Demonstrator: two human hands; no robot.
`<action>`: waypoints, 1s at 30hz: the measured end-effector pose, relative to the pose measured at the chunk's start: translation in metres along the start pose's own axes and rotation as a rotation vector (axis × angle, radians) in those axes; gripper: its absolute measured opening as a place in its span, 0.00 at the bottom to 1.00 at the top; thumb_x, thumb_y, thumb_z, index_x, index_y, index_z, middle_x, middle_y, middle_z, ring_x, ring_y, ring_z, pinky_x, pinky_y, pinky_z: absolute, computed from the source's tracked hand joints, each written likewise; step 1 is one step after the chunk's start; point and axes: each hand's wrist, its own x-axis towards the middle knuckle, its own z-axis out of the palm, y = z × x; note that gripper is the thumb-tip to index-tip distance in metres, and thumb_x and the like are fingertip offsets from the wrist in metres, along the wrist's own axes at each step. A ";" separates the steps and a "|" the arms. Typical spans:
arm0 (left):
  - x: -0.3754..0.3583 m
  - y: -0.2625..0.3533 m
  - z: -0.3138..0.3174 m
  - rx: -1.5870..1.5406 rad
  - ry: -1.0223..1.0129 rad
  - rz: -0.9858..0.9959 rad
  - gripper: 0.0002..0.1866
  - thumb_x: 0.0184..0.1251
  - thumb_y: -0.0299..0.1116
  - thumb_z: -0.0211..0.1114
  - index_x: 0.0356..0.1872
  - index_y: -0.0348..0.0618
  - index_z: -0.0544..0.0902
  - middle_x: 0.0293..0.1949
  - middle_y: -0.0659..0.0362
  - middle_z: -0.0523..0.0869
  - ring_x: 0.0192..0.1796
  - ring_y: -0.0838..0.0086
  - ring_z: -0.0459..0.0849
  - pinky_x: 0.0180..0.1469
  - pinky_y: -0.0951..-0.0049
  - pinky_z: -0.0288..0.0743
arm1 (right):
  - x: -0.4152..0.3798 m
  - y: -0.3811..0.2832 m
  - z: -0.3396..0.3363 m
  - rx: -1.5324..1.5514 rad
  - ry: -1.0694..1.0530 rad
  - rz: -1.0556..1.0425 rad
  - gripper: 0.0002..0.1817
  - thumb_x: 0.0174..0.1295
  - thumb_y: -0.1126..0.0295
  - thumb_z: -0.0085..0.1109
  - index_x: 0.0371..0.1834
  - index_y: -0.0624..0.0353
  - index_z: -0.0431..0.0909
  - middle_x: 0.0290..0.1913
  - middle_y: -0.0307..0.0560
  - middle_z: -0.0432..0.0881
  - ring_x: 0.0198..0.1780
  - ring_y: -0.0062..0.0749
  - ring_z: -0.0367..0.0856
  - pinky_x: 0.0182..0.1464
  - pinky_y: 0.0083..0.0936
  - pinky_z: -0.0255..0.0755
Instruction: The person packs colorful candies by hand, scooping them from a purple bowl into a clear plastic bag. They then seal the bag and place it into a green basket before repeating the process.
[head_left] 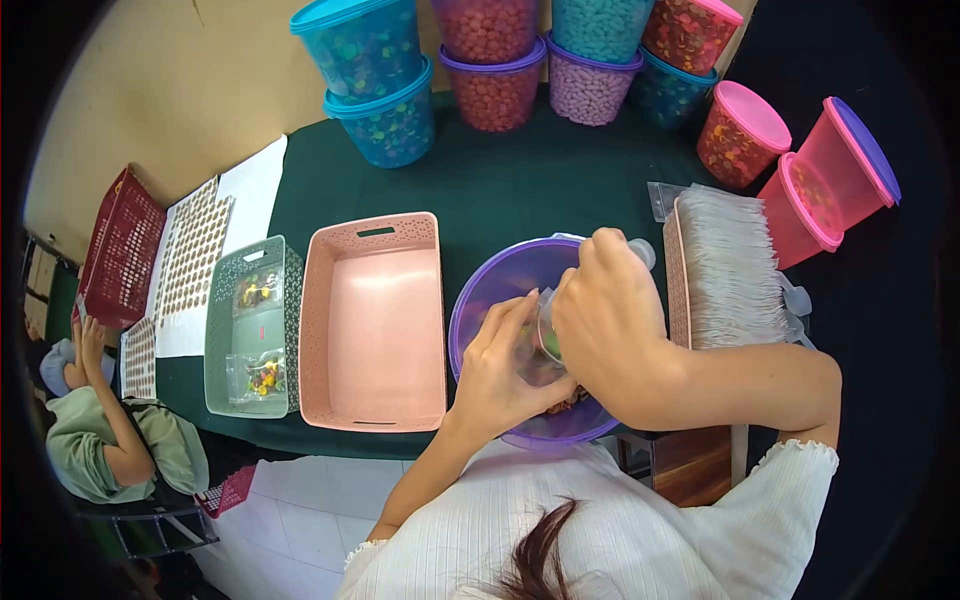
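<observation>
Over the purple tub [490, 275] on the dark green worktop [360, 185], the left hand [492, 362] has its grip on a clear plastic bag [533, 355]. The right hand [612, 325] has its grip closed around what may be a clear scoop [643, 253], mostly hidden. A pink basket [372, 325] stands to their left.

The right hand [615, 325] partly hides the purple tub [488, 298]; some upper containers [487, 28] are cropped.
</observation>
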 end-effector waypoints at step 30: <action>-0.013 -0.018 -0.002 0.019 0.146 -0.134 0.40 0.33 0.32 0.64 0.54 0.31 0.59 0.47 0.43 0.67 0.47 0.53 0.72 0.47 0.63 0.68 | 0.079 -0.051 0.127 0.511 -0.347 -0.399 0.16 0.45 0.66 0.55 0.41 0.51 0.75 0.33 0.42 0.78 0.43 0.30 0.74 0.48 0.26 0.52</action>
